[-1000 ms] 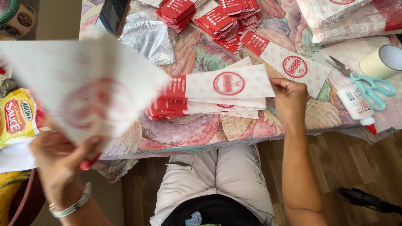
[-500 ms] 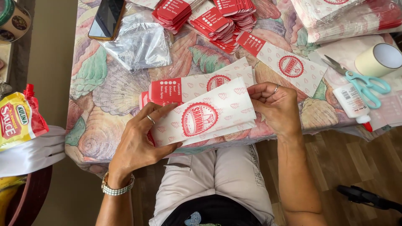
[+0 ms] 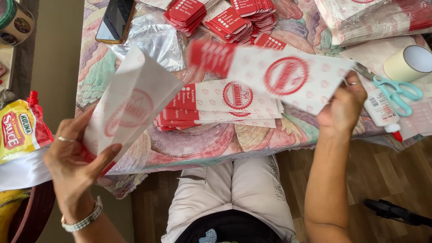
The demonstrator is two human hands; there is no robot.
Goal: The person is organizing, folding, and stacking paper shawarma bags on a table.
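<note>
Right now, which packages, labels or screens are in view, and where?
Paper sleeve: left hand, white with red.
Paper sleeve: right hand, white, red round emblem.
Sleeve stack: table centre.
Red cards: top, fanned.
Phone: top left, dark screen.
Sauce pouch: left edge, yellow and red.
Glue bottle: right, white label.

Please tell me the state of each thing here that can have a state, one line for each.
Left hand: holds a paper bag, lifted.
Right hand: holds a second paper bag, lifted, blurred.
Stack of paper bags: lying flat on the table.
Phone: screen dark.
Scissors: closed.
Glue bottle: lying down, capped.
</note>
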